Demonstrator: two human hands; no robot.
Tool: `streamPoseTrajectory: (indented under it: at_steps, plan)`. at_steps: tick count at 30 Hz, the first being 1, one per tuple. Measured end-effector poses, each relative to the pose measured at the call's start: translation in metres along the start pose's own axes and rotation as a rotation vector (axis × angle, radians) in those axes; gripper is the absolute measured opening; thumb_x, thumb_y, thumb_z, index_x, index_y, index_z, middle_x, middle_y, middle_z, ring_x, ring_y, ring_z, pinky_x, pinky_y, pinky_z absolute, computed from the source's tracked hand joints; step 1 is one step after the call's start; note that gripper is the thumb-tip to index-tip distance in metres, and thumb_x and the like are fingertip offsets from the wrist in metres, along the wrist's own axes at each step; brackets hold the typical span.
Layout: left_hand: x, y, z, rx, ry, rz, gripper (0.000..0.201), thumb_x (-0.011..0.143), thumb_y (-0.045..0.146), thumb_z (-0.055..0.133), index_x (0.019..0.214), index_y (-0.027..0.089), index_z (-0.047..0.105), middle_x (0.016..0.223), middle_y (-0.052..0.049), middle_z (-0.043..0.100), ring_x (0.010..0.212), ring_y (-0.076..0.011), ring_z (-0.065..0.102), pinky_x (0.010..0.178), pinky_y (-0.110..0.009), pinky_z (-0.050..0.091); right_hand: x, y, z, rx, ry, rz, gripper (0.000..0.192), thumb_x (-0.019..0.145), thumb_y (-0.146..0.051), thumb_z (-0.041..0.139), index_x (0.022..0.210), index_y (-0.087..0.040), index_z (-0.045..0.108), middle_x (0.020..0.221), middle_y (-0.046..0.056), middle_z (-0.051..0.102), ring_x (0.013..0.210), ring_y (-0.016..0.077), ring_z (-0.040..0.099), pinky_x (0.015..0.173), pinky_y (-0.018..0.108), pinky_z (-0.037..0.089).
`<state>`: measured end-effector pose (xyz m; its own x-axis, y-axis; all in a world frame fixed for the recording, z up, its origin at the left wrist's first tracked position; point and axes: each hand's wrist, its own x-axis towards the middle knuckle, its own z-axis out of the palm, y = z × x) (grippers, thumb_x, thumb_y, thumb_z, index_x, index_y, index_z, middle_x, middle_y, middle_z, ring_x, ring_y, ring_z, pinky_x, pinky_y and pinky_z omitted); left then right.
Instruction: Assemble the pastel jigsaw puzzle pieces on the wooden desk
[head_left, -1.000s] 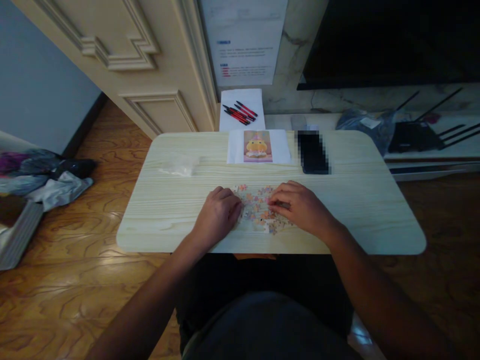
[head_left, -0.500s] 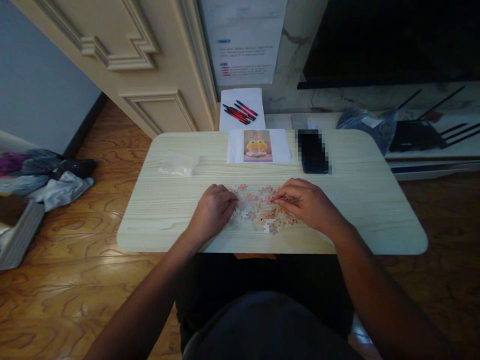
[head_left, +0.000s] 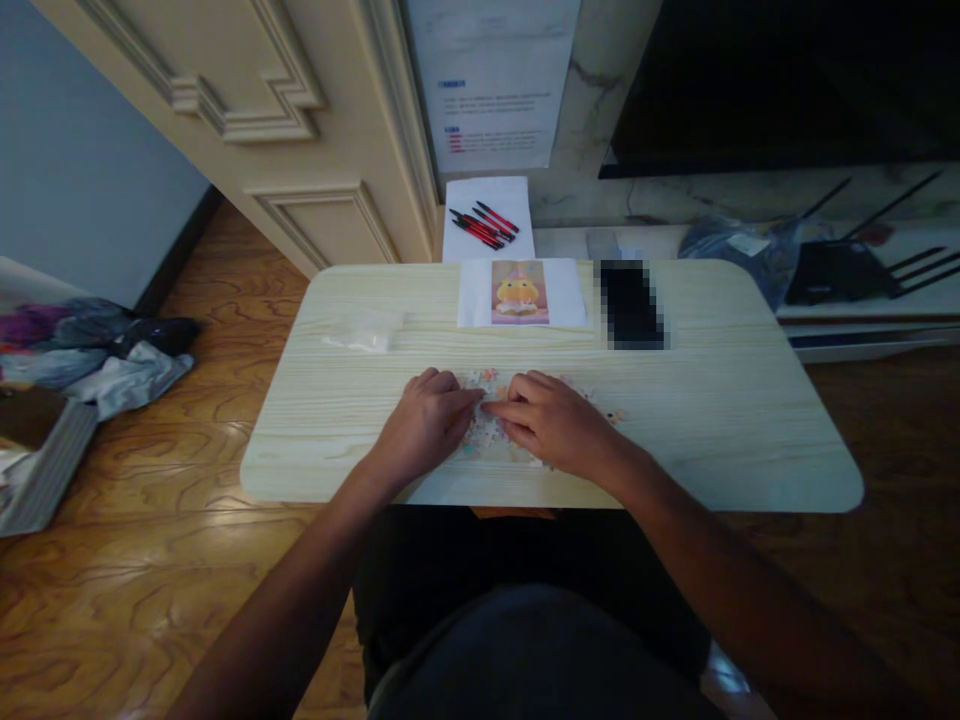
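Both hands lay on the puzzle pieces (head_left: pixel 491 432) at the counter's (head_left: pixel 712 420) near middle. The left hand (head_left: pixel 424 425) and right hand (head_left: pixel 551 425) met fingertip to fingertip; whether either grip pinched a piece, I couldn't tell.

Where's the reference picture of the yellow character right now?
Head view: the reference picture lies flat at the table's far edge, centre, left of the phone, beyond the puzzle pieces.
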<state>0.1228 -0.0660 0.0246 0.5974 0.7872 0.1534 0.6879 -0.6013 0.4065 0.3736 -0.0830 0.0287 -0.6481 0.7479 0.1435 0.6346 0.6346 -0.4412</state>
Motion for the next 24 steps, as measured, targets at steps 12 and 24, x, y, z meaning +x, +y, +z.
streamPoseTrajectory:
  at_steps: [12,24]
  plan:
    - [-0.009,-0.008,0.001,-0.012,0.076,0.003,0.027,0.102,0.014,0.066,0.123,0.015,0.083,0.099,-0.011,0.07,0.093,-0.027,0.063,0.084,-0.041,0.053,0.003,0.003,-0.007,-0.05,-0.022,0.02,0.013,0.107,-0.019,0.071,0.111,-0.019,0.083,0.106,0.009,0.073,0.105,0.0254,0.065,0.096,0.039,0.052]
    - [-0.005,-0.009,-0.001,-0.055,0.056,-0.058,0.02,0.101,0.016,0.066,0.112,0.016,0.082,0.099,-0.011,0.071,0.095,-0.0269,0.067,0.088,-0.04,0.056,0.039,-0.017,-0.004,-0.084,-0.132,0.267,0.011,0.098,-0.02,0.08,0.106,-0.018,0.072,0.115,0.011,0.075,0.112,0.0274,0.067,0.095,0.036,0.049]
